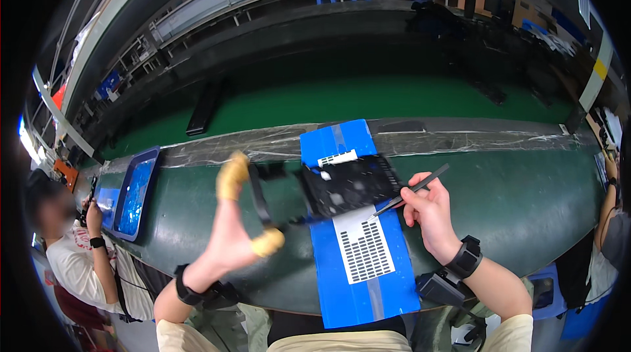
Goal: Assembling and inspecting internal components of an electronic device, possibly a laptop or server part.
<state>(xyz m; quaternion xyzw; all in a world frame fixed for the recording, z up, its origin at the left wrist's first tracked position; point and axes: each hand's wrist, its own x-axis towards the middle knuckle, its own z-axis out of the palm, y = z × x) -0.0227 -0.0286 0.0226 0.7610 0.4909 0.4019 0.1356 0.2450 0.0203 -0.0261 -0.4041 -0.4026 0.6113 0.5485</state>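
My left hand (231, 237), with yellow finger covers on thumb and fingertip, grips the left end of a black rectangular plastic part (351, 184) between them. The part is smeared by motion, so its details do not show well; pale specks are on its face. Black tweezers (427, 180) are pinched in my right hand (432, 211), their tips pointing down-left at a white sheet (366, 253). Rows of small black rectangular stickers cover that sheet, with gaps in its upper rows. It lies on a blue board (335, 296), partly beneath the black part.
A dark blue tray (136, 194) stands at the left on the green table (486, 220). Behind a raised, film-covered ledge (460, 135) runs a green belt (276, 115) carrying a black bar (205, 109). One person (89, 263) works at the left, another (608, 220) at the right.
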